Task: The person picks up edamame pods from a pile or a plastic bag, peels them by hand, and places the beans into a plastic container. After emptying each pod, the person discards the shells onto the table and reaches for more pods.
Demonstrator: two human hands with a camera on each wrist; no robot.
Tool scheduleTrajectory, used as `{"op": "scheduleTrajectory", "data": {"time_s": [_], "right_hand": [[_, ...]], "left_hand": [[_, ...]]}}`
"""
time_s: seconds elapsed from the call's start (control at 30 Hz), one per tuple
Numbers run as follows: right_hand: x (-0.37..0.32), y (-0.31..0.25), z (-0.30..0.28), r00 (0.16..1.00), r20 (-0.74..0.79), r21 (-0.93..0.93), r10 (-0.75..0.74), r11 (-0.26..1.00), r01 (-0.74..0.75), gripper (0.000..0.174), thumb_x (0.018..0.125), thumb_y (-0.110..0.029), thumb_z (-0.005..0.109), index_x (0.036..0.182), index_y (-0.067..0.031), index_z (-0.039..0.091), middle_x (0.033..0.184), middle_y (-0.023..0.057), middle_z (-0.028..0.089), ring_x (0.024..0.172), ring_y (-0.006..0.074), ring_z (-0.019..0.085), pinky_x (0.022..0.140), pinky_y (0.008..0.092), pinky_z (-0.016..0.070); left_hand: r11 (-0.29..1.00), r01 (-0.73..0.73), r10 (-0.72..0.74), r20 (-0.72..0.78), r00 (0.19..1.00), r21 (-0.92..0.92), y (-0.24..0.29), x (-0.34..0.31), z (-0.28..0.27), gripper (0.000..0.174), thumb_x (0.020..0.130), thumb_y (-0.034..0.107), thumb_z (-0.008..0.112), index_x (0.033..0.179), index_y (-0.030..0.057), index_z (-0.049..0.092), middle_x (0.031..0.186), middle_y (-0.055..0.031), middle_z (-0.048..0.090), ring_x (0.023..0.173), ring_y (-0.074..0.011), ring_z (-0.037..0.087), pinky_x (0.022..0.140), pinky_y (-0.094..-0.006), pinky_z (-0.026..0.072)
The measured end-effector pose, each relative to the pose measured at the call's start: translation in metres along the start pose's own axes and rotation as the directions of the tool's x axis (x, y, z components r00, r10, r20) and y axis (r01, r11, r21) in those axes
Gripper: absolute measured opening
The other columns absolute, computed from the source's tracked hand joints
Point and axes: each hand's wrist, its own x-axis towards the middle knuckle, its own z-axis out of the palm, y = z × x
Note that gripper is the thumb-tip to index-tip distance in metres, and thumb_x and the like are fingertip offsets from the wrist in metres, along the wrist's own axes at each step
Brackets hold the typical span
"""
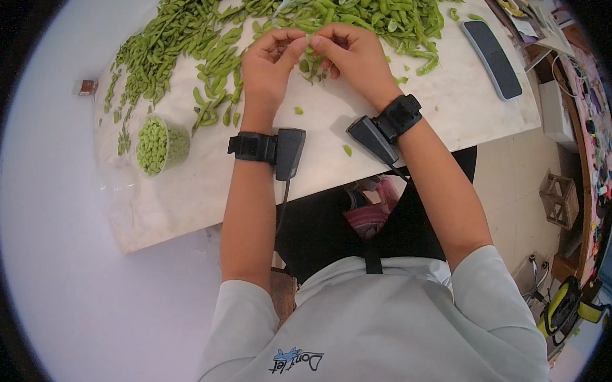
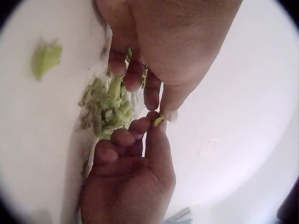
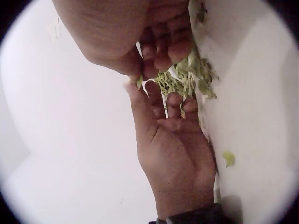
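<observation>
Both hands meet fingertip to fingertip above the near edge of a heap of green edamame pods [image 1: 155, 58]. Thumb and index finger of the left hand [image 1: 266, 68] pinch one side of a small edamame pod [image 2: 159, 120]; the right hand [image 1: 358, 61] pinches it from the other side. Only a sliver of that pod shows between the thumbs, the rest being hidden by the fingers. A clear plastic cup [image 1: 179, 143] full of shelled beans [image 1: 151, 145] stands left of the left forearm.
The pods lie on a pale-covered table [image 1: 308, 130]. A phone [image 1: 492, 59] with a dark screen lies at the right. Loose green pieces [image 1: 347, 151] are scattered near the hands. Further right, a cluttered shelf [image 1: 594, 134] and a small wooden stool [image 1: 559, 200] stand beyond the table.
</observation>
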Motion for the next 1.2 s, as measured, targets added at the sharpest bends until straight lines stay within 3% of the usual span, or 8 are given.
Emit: {"op": "scheduleTrajectory", "data": {"time_s": [0.13, 0.23, 0.63, 0.83, 0.93, 1.03, 1.07, 1.2], "right_hand": [[0.001, 0.002, -0.001, 1.0, 0.009, -0.005, -0.017, 1.0, 0.017, 0.02, 0.088, -0.021, 0.059, 0.081, -0.0023, 0.063, 0.059, -0.0006, 0.055, 0.05, 0.0052, 0.05, 0.045, 0.0211, 0.0418], [0.001, 0.003, -0.002, 1.0, 0.005, 0.015, 0.011, 1.0, -0.011, 0.02, 0.088, -0.021, 0.058, 0.079, -0.0028, 0.062, 0.058, -0.0008, 0.054, 0.05, 0.0051, 0.05, 0.045, 0.021, 0.0413], [0.003, 0.005, -0.002, 1.0, 0.014, -0.1, -0.008, 0.995, 0.009, 0.024, 0.088, -0.021, 0.055, 0.074, -0.0021, 0.058, 0.057, -0.002, 0.048, 0.049, 0.0056, 0.046, 0.045, 0.0237, 0.039], [-0.001, -0.008, 0.0, 0.991, -0.042, 0.05, 0.126, 0.991, -0.124, 0.022, 0.089, -0.021, 0.056, 0.078, -0.0027, 0.06, 0.059, -0.0015, 0.052, 0.046, 0.0052, 0.047, 0.041, 0.0212, 0.0374], [0.0, -0.006, -0.001, 0.989, -0.103, 0.005, 0.11, 0.994, -0.11, 0.02, 0.089, -0.019, 0.058, 0.094, -0.0001, 0.062, 0.062, 0.0011, 0.056, 0.047, 0.0056, 0.048, 0.042, 0.0213, 0.0386], [0.004, -0.011, -0.006, 0.928, -0.371, 0.097, -0.03, 0.993, 0.071, 0.035, 0.089, -0.016, 0.058, 0.117, 0.0026, 0.053, 0.065, 0.0037, 0.06, 0.048, 0.0058, 0.048, 0.043, 0.0215, 0.0397], [0.006, -0.011, -0.009, 0.912, -0.405, 0.075, -0.067, 0.992, 0.106, 0.05, 0.09, -0.015, 0.055, 0.132, 0.0041, 0.038, 0.07, 0.0062, 0.062, 0.048, 0.0066, 0.047, 0.044, 0.022, 0.0408], [0.004, -0.015, -0.007, 0.912, -0.408, 0.171, -0.051, 0.976, 0.131, 0.034, 0.089, -0.009, 0.049, 0.122, 0.002, 0.046, 0.072, 0.0058, 0.061, 0.047, 0.0071, 0.044, 0.043, 0.0216, 0.0391]], "left_hand": [[0.988, -0.139, 0.135, 0.066, 0.989, 0.065, 0.0, 0.001, -0.002, 0.021, 0.084, 0.005, 0.064, 0.104, 0.0006, 0.064, 0.095, -0.0024, 0.063, 0.08, -0.0078, 0.055, 0.07, -0.0205, 0.0446], [0.988, -0.135, 0.127, 0.102, 0.987, 0.07, 0.001, -0.001, -0.003, 0.023, 0.082, 0.002, 0.065, 0.105, -0.0004, 0.065, 0.099, -0.0039, 0.063, 0.085, -0.0087, 0.056, 0.074, -0.0207, 0.0457], [0.934, -0.197, 0.164, 0.132, 0.978, 0.299, 0.006, -0.005, -0.001, 0.015, 0.08, -0.001, 0.065, 0.094, 0.0015, 0.062, 0.093, -0.0029, 0.061, 0.081, -0.0096, 0.057, 0.073, -0.022, 0.0474], [0.927, -0.312, 0.285, 0.15, 0.947, 0.207, 0.0, -0.004, 0.002, 0.015, 0.083, 0.001, 0.062, 0.096, 0.0024, 0.054, 0.094, -0.0012, 0.057, 0.078, -0.0083, 0.054, 0.072, -0.0214, 0.0467], [0.949, -0.257, 0.249, 0.07, 0.966, 0.182, 0.005, -0.005, 0.001, 0.014, 0.085, 0.003, 0.062, 0.096, 0.0025, 0.053, 0.088, -0.0005, 0.057, 0.074, -0.007, 0.053, 0.068, -0.0203, 0.0452], [0.949, -0.244, 0.249, 0.002, 0.969, 0.201, 0.006, -0.005, 0.0, 0.014, 0.085, 0.005, 0.063, 0.096, 0.0023, 0.055, 0.085, -0.0001, 0.059, 0.072, -0.0059, 0.053, 0.066, -0.02, 0.0444], [0.943, -0.253, 0.262, -0.016, 0.965, 0.215, 0.006, -0.004, -0.001, 0.014, 0.085, 0.006, 0.064, 0.097, 0.0022, 0.056, 0.084, -0.0001, 0.059, 0.072, -0.0055, 0.053, 0.065, -0.02, 0.0442], [0.955, -0.252, 0.271, -0.111, 0.956, 0.159, 0.021, -0.01, -0.008, 0.02, 0.084, 0.005, 0.065, 0.102, 0.0008, 0.059, 0.084, -0.0019, 0.061, 0.071, -0.0061, 0.053, 0.063, -0.0199, 0.0447]]}}
